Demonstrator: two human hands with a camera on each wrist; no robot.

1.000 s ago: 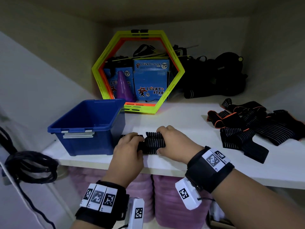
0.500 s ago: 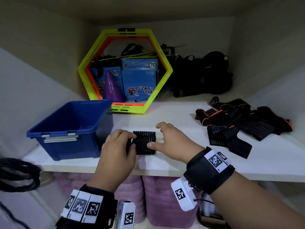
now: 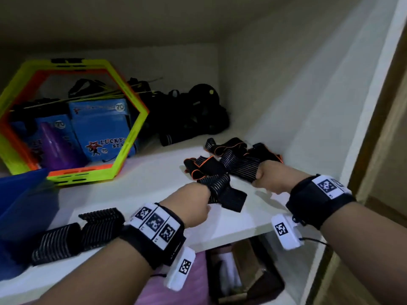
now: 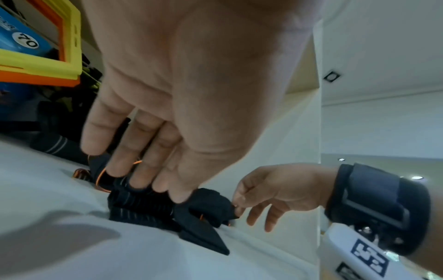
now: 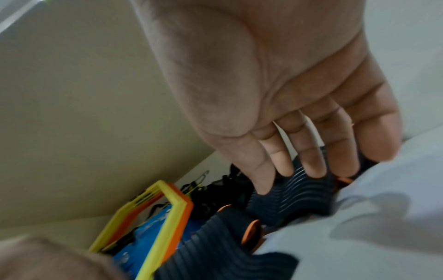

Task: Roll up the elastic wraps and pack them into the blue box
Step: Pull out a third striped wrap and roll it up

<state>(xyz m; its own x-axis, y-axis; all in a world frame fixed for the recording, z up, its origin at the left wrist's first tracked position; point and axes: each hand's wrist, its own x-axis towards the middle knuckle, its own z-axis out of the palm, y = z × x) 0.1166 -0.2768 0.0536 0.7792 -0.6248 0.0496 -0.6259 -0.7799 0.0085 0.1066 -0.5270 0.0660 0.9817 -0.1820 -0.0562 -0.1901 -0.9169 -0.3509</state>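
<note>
A heap of black elastic wraps (image 3: 233,150) with orange edging and grey stripes lies at the right of the white shelf (image 3: 143,186). My left hand (image 3: 193,201) grips a striped wrap (image 3: 220,188) at the heap's near edge; its fingertips (image 4: 143,180) and thumb close on the fabric. My right hand (image 3: 269,177) pinches the neighbouring striped wrap (image 3: 242,169), fingers (image 5: 299,161) lying on it. Two rolled wraps (image 3: 101,225) (image 3: 55,241) lie near the shelf's front left. The blue box (image 3: 19,194) stands behind them, cut off by the left edge.
Yellow and orange hexagon frames (image 3: 130,133) lean at the back left, in front of blue cartons (image 3: 99,128) and a purple cone (image 3: 57,148). Black gear (image 3: 193,115) fills the back corner. The cupboard's side wall (image 3: 308,106) stands close on the right.
Both hands have let go of the rolled wrap beside the blue box and moved right to the loose heap, each taking hold of a wrap. The head view has swung right.
</note>
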